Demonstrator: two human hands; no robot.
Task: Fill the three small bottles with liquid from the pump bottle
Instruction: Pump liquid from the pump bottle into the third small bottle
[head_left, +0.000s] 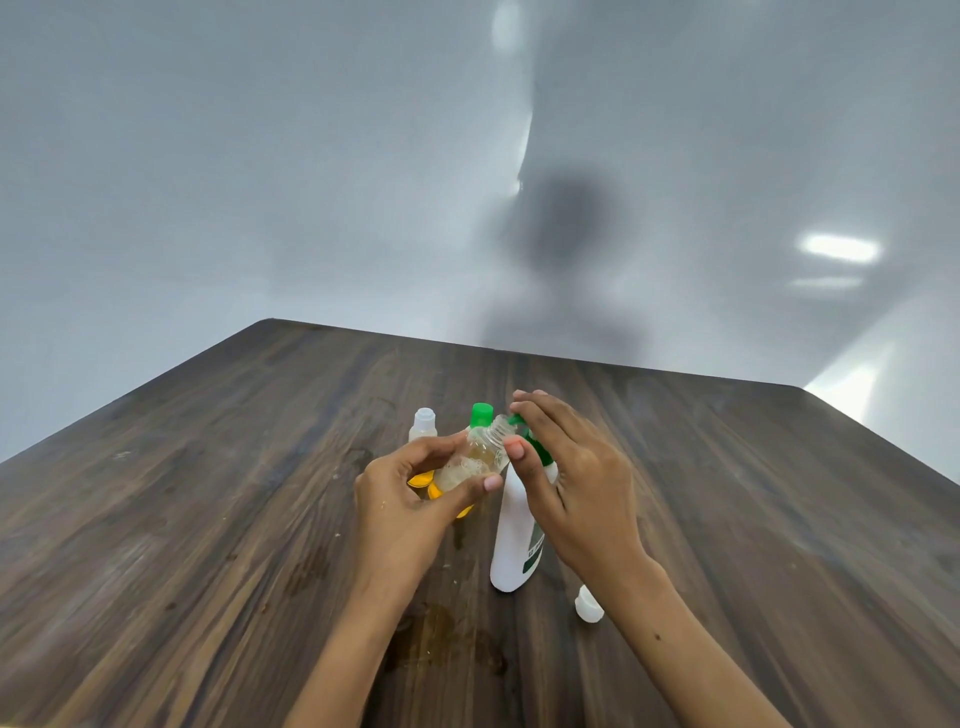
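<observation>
My left hand (410, 488) grips a small clear bottle (475, 457), uncapped and tilted, partly filled with foamy yellowish liquid. Its threaded mouth points at the green nozzle of the white pump bottle (514, 540), which stands upright on the table. My right hand (566, 467) rests over the green pump head, fingers curled on it. Behind stand a small bottle with a green cap (482, 414) and a small clear bottle with a clear cap (423, 423).
A loose clear cap (589, 605) lies on the dark wooden table (208, 519) beside my right wrist. Something yellow-orange (422, 479) shows under my left hand. A wet stain (441, 639) marks the wood near the front. A grey wall rises behind the table's far edge.
</observation>
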